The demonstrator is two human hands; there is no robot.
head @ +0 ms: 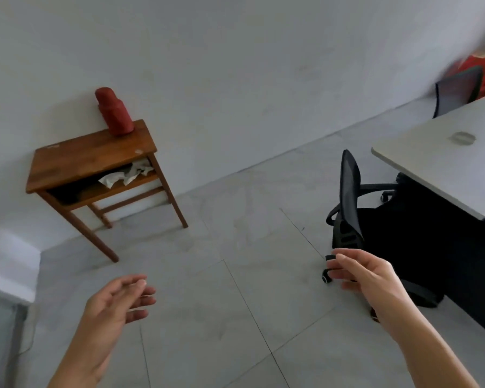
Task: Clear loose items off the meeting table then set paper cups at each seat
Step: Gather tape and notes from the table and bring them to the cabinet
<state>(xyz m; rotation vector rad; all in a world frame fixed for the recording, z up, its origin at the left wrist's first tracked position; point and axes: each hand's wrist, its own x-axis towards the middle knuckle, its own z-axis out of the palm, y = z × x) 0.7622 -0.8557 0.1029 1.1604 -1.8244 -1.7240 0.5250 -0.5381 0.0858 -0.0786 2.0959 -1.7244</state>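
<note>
Head view: I see both hands held over the tiled floor, empty. Left hand (118,299) is loosely spread, fingers half curled, gripping nothing; right hand (361,273) likewise slack and holding nothing. Table (431,163) lies to the right, its long edge running away up-right, so the right hand is the nearer. Its visible corner carries only 1 grey disc (462,138), perhaps a cable port. No cups show. Chair (349,197) stands between right hand and table. Side table (93,155) bears 1 red jar (114,112).
</note>
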